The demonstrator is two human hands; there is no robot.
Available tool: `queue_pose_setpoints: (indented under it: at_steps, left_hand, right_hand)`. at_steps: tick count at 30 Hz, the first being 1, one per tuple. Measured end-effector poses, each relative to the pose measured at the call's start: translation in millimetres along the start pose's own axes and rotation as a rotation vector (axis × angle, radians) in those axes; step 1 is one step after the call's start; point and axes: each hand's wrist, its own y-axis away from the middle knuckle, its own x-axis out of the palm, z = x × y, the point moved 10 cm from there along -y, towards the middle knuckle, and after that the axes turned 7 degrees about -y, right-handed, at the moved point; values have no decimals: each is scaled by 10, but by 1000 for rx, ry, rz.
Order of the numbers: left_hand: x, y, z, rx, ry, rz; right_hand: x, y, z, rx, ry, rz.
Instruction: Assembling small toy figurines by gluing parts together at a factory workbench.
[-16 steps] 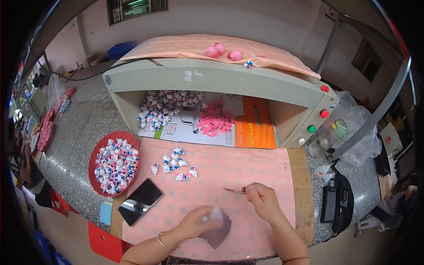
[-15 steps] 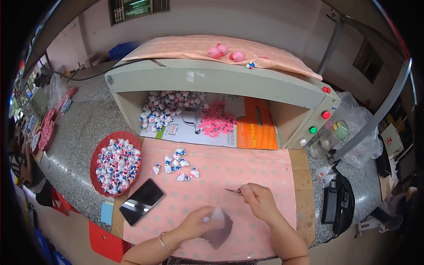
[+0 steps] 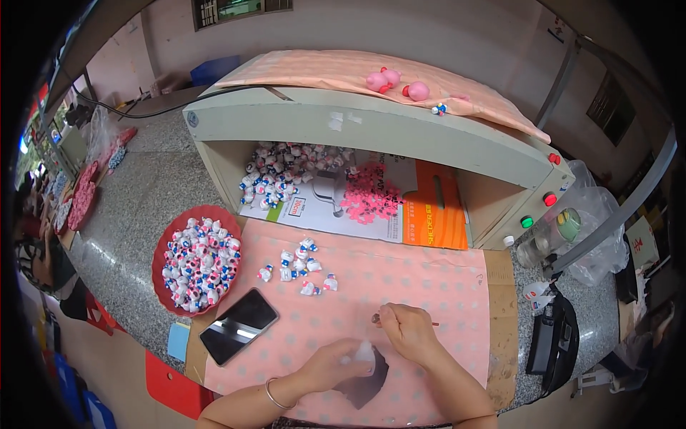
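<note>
My left hand, with a bracelet at the wrist, is closed low over the pink cloth. A whitish, translucent piece shows at its fingertips; whether it is held or worn on a finger, I cannot tell. Under these fingers lies a dark grey cloth-like patch. To the upper right, my right hand is closed around a thin tool, whose reddish end sticks out on the right. Several small white, pink and blue figurines lie ahead of my left hand. A black phone rests to its left.
A red bowl full of figurines stands at the left. Ahead is a grey open-fronted box with buttons, holding more figurines and a heap of pink pieces. At right are a black bag and a metal post.
The right hand has turned, so the tool's pointed tip no longer stretches out to the left and a reddish end shows on the right. The left hand stays near the grey patch. The view has shifted slightly.
</note>
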Motion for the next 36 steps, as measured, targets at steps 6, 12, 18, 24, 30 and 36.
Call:
queue_pose_setpoints:
  at_steps: [6,12,18,24,30,36]
  left_hand:
    - [16,-71,-36,-7,-7,13]
    - [55,-110,-32,-11,0,22]
    - [48,-118,-4,-9,-21,25]
    - [21,-86,23,-6,-29,11]
    - [101,-114,-45,7,5,23]
    - [154,-86,-151,-23,74,-7]
  right_hand:
    - [-10,-23,-30,-73,51,10]
    - [-49,-40,-109,3,12,18]
    - [3,-48,-209,86,-18,36]
    - [32,-46,-141,52,1,42]
    - [-85,-8,-145,52,1,26]
    - [-442,45,-46,33,-9,-9]
